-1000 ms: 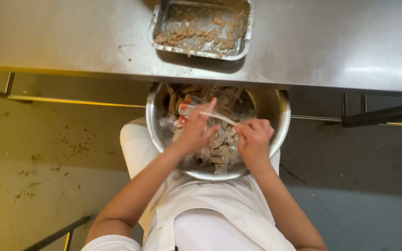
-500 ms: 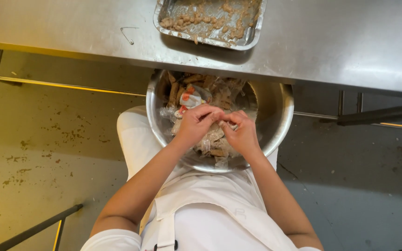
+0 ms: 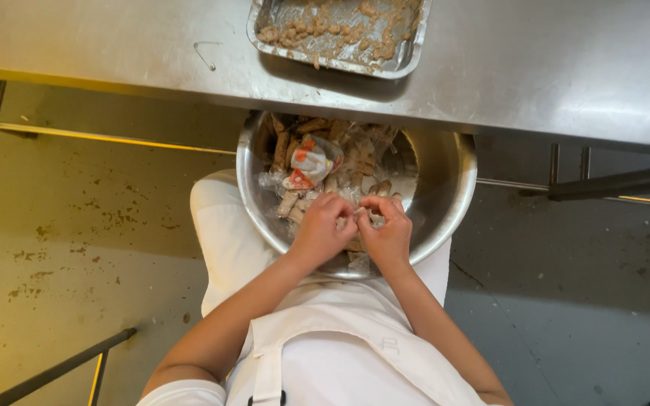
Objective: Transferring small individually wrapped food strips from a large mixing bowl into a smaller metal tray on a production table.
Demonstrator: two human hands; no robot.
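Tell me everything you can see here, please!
bowl: one, shiny silver metal, on the person's lap, just under the table edge
sausage-like pieces: many, pale brown, piled in the bowl
wrapper: one, crumpled, white with red and orange, on top of the pile
clear plastic scraps: a few, see-through, among the pieces
tray: one, silver metal, on the table at the top
bits of food: many, light brown, in the tray
table: one, grey steel, across the top
floor: grey, stained, below
apron: one, white, worn by the person
left hand: fingers pinched together over the bowl
right hand: fingers pinched, touching the left hand
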